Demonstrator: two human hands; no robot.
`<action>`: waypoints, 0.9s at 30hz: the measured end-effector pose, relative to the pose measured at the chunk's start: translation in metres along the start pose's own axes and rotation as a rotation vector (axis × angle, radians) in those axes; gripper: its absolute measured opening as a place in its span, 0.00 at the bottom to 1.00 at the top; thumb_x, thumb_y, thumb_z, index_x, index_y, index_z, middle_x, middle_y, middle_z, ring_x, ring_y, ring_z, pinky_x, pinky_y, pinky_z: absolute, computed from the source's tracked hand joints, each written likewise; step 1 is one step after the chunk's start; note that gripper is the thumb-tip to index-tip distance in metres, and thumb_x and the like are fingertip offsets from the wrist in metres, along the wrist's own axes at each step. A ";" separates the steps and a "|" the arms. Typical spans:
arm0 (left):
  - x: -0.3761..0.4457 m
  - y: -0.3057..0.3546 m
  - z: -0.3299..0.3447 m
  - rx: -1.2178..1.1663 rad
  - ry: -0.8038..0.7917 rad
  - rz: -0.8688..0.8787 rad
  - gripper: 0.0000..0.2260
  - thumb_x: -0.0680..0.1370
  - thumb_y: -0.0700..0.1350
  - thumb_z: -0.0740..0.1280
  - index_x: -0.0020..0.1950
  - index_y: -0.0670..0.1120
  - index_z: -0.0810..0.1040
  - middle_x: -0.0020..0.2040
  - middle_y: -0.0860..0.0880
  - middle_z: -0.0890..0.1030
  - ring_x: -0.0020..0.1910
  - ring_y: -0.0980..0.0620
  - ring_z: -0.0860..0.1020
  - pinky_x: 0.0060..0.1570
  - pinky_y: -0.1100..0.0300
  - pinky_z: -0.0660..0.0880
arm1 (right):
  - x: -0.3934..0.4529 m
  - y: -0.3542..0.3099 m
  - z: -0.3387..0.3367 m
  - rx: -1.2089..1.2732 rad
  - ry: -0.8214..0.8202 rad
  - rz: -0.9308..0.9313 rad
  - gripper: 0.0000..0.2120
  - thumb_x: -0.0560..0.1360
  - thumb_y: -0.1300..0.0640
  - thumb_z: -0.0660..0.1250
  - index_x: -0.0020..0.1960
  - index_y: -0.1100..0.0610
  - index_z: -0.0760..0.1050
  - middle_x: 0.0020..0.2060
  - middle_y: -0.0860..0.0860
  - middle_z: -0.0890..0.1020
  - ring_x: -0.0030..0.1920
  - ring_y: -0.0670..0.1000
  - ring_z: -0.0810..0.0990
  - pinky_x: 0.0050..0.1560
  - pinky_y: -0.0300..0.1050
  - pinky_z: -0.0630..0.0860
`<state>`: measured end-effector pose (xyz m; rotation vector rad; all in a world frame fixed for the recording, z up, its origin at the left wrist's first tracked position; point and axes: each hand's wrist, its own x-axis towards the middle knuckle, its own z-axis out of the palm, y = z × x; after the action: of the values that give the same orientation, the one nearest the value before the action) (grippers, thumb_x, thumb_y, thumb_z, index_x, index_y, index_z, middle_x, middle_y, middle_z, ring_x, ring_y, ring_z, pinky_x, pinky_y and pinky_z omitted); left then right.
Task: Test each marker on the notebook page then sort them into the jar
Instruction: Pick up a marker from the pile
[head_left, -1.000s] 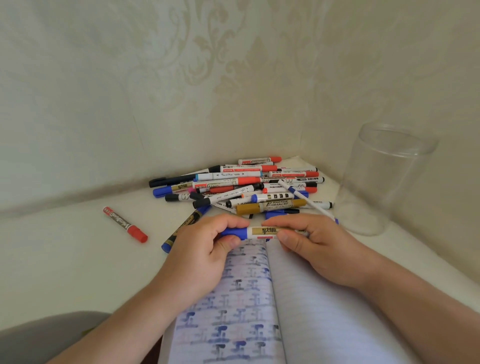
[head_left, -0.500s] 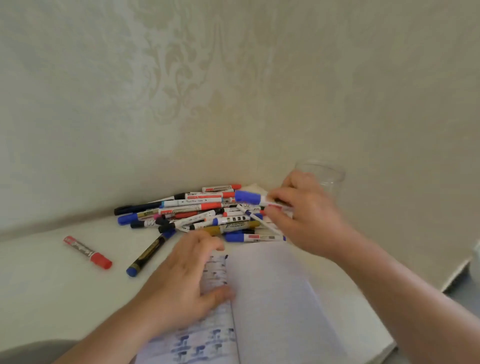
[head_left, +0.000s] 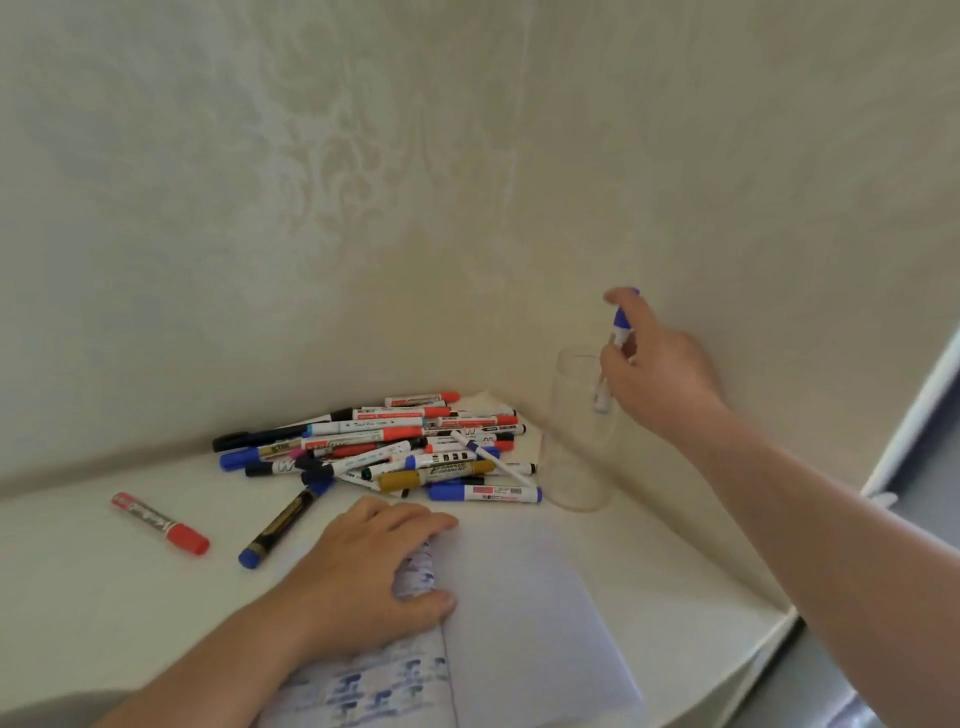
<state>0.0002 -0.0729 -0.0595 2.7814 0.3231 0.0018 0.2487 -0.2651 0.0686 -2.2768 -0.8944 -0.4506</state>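
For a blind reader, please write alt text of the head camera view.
A right hand lowers a blue-capped marker into a clear jar; the left hand rests on an open notebook beside a marker pile.

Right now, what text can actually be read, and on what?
"PERMANENT", under a blurred word: gold-ended marker at the front of the pile.
"W": black-capped white marker on the pile's left.
Blurred: red marker lying apart, blue-capped marker in the right hand over the jar, notebook print.
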 end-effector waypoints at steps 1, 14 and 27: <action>0.002 -0.001 -0.001 -0.007 -0.006 -0.012 0.34 0.73 0.75 0.60 0.77 0.70 0.56 0.75 0.70 0.58 0.73 0.63 0.55 0.76 0.55 0.56 | 0.000 0.002 0.001 -0.077 -0.008 -0.009 0.22 0.80 0.55 0.57 0.72 0.40 0.65 0.36 0.44 0.81 0.39 0.54 0.81 0.41 0.51 0.79; 0.035 0.015 0.009 -0.006 0.067 -0.192 0.34 0.64 0.80 0.64 0.63 0.64 0.69 0.61 0.61 0.66 0.63 0.55 0.63 0.64 0.53 0.67 | -0.062 -0.024 0.051 -0.096 0.025 -0.497 0.13 0.78 0.51 0.61 0.55 0.49 0.83 0.48 0.47 0.81 0.46 0.54 0.81 0.42 0.51 0.79; 0.022 -0.013 -0.008 -0.224 -0.019 -0.132 0.38 0.63 0.70 0.77 0.69 0.63 0.69 0.59 0.65 0.66 0.64 0.59 0.67 0.69 0.56 0.70 | -0.056 -0.018 0.144 -0.365 -0.507 -0.348 0.10 0.80 0.48 0.68 0.59 0.50 0.77 0.57 0.51 0.75 0.61 0.56 0.73 0.55 0.51 0.74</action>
<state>0.0188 -0.0536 -0.0572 2.5330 0.4705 -0.0189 0.2078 -0.1849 -0.0582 -2.6291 -1.5873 -0.1888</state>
